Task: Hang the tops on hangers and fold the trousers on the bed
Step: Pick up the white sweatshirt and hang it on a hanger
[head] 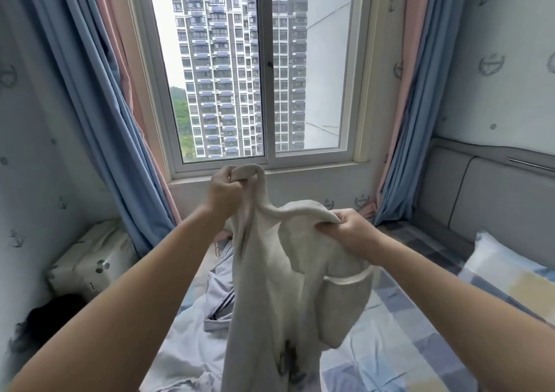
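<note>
Below the window (265, 70), a pale grey garment (270, 286) hangs in the air from both hands. Its lower end runs off the bottom edge, so I cannot tell whether it is a top or trousers. The cloth is soft and creased, with a white-trimmed flap on its right side. The left hand (223, 193) clenches a bunched loop at the top, and the right hand (351, 235) pinches a folded edge.
</note>
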Motion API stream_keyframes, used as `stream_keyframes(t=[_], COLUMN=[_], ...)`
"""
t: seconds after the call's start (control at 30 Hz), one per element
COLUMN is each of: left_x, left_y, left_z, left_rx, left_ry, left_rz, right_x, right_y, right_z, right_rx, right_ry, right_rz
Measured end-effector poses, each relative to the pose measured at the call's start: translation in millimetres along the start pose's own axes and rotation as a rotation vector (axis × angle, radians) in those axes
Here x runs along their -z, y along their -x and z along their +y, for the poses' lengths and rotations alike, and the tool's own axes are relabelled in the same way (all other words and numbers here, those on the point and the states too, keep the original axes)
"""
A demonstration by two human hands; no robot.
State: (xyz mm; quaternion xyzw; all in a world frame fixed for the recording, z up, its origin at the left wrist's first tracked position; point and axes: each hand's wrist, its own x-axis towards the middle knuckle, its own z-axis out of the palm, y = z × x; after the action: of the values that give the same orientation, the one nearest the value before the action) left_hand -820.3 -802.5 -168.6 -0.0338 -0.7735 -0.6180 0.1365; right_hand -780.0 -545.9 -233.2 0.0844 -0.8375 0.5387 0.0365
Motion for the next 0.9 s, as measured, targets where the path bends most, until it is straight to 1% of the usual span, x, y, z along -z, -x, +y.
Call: stream_keyframes(t=[0.1, 0.13, 0.17, 0.23, 0.3, 0.37, 0.47, 0.53, 0.63, 0.77, 0.8, 0.87, 0.9], left_x=[-13, -17, -21, -31, -43, -54, -66, -73, -78, -72, -68, -63, -62], left_y=[25, 38, 51, 78, 103, 117, 125, 125, 119, 109, 107, 101, 97], left_z=[-28, -37, -46, -64, -83, -102, -130, -146, -157, -155, -151, -142, -137], left_rx=[0.097, 0.106, 0.091, 0.021, -0.013, 0.051, 0.193, 0.220, 0.173, 0.111, 0.110, 0.129, 0.150], left_ry=[0.043, 0.064, 0.098, 0.101, -0.001, -0.099, -0.238, -0.327, -0.416, -0.298, -0.265, -0.171, -0.120], left_rz=[-0.293, -0.359, -0.386, -0.333, -0.287, -0.273, -0.315, -0.293, -0.236, -0.247, -0.236, -0.174, -0.139], right_x=[-13, -15, -17, -20, -19, -17, -9, -2, 10, 33, 37, 37, 32], right_y=[-5, -8, -11, -16, -22, -26, -30, -34, -42, -44, -41, -26, -16], right_z=[-37, -47, -56, -72, -86, -97, -110, -112, -103, -68, -56, -34, -23], right_rx=[0.073, 0.076, 0.068, 0.040, 0.018, 0.002, -0.062, -0.105, -0.170, -0.229, -0.250, -0.331, -0.332], right_ry=[-0.115, -0.152, -0.189, -0.250, -0.283, -0.333, -0.415, -0.452, -0.464, -0.364, -0.282, 0.028, 0.155], right_rz=[0.038, 0.069, 0.102, 0.146, 0.167, 0.191, 0.216, 0.238, 0.298, 0.421, 0.414, 0.352, 0.324])
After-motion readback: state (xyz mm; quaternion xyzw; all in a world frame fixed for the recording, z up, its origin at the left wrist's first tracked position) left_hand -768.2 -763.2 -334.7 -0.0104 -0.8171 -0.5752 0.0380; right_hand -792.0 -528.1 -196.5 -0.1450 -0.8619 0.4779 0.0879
